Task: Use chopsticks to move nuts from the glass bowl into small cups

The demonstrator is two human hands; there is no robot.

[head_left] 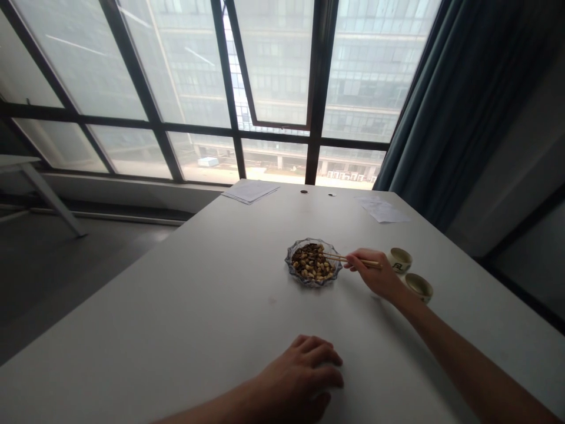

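Note:
My right hand (375, 272) is closed around a pair of wooden chopsticks (369, 262). Their tips reach over the rim and into a scalloped glass bowl (292, 275), among nuts and dark seeds (311, 262) in mixed heaps. Whether the tips pinch a piece is too small to tell. Just beyond my right wrist stand two small greenish ceramic cups, one farther cup (401, 261) with a dark character on its side and one nearer cup (419, 287). My left hand (304, 374) rests on the table near its front, palm down, fingers loosely bent and apart, holding nothing.
The white table (198, 300) stretches toward large windows (273, 65). Paper sheets (251, 191) lie at its far left corner, and another paper (383, 209) at the far right. A blue curtain (445, 118) hangs on the right. Another table (20, 160) stands at the left.

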